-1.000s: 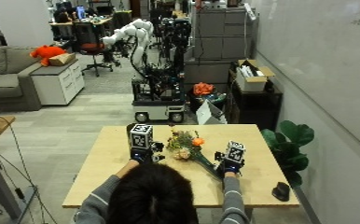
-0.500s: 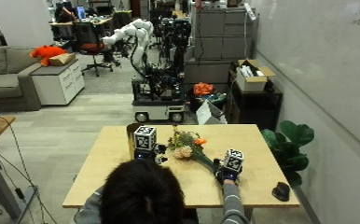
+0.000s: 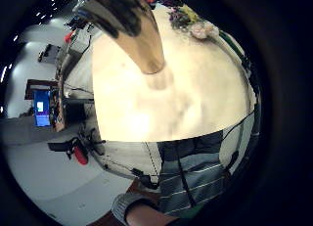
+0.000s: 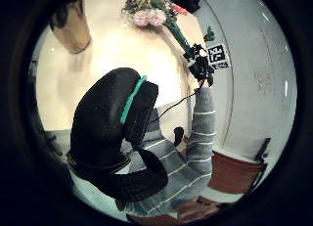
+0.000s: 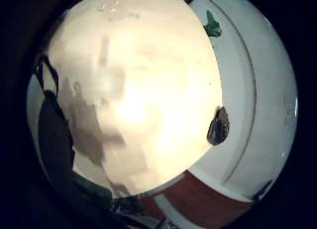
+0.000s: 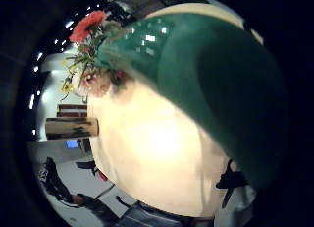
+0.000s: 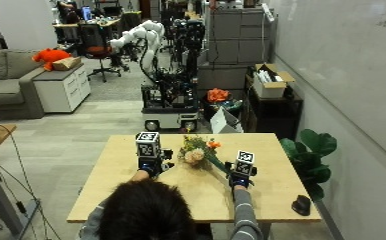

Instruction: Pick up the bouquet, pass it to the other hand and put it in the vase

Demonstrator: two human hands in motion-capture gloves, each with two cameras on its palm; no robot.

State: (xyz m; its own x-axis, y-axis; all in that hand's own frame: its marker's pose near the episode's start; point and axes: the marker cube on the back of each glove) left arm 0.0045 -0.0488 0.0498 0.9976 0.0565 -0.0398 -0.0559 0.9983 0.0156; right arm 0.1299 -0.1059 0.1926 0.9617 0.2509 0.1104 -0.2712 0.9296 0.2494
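The bouquet [image 7: 195, 152], with orange, pink and yellow flowers on a green stem, lies on the wooden table [image 7: 113, 192] near the middle. My right hand [image 7: 239, 179] grips the stem's end, as the left thumb side palm view also shows [image 4: 201, 69]. The green stem [image 6: 196, 79] fills much of the right thumb side palm view. My left hand [image 7: 148, 167] rests to the left of the flowers and holds nothing, its fingers [image 4: 112, 133] loosely curled. The brown vase [image 3: 142, 35] stands upright on the table close to that hand. I cannot make it out in the outside view.
A small black object [image 7: 301, 205] lies at the table's near right corner. A potted plant [image 7: 311, 150] stands by the table's right side. A robot on a cart [image 7: 170, 112] is parked just beyond the far edge.
The person's head has shifted right and back to the left. Both hands have drifted slightly towards the person. The bouquet lies where it did.
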